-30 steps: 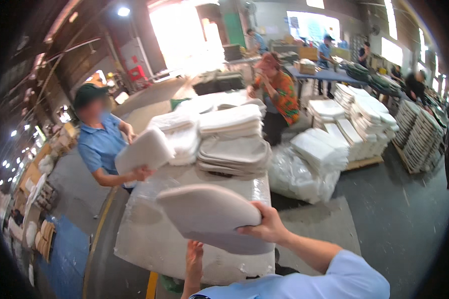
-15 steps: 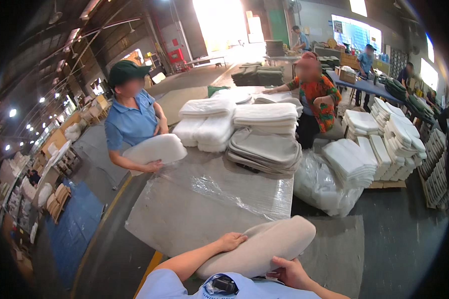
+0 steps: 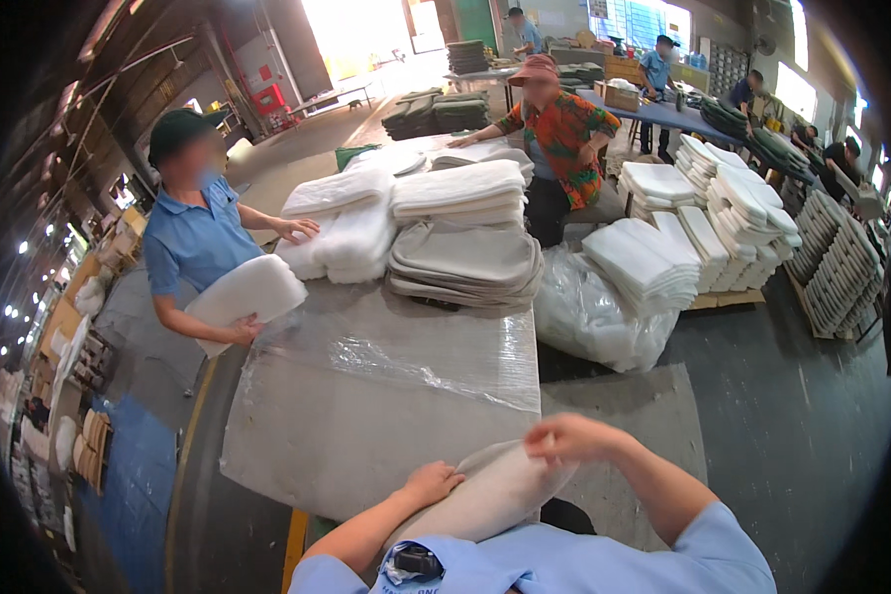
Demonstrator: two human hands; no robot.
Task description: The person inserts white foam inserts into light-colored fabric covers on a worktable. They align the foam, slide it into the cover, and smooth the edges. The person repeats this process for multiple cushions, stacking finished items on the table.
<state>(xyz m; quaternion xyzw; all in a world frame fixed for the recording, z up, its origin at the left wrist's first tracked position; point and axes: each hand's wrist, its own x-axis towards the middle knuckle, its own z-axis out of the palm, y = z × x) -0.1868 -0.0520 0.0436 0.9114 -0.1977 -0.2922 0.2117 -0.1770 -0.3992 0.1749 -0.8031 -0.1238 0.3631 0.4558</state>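
Observation:
A long grey fabric-covered cushion [image 3: 495,495] with a rounded end lies slanting in front of my body, over the table's near edge. My left hand [image 3: 434,483] rests over its far side with the fingers bent round it, holding it. At the cushion's right end is my right hand [image 3: 572,439], fingers curled against the upper edge of the fabric and slightly blurred. Whether a fold of cloth is pinched there is hard to see. Farther up the table sits a stack of similar grey covers [image 3: 465,262].
White padding stacks [image 3: 455,188] stand on the plastic-sheeted table [image 3: 366,436]. A co-worker in blue [image 3: 193,233] at left holds a white pad [image 3: 252,297]; another in a patterned shirt [image 3: 569,144] stands beyond. A clear bag [image 3: 604,317] and more white stacks [image 3: 723,218] are at right.
My right hand has risen from beneath the cushion to its upper right end. The cushion has shifted left and lower. The co-worker at left has put a hand on the white stack.

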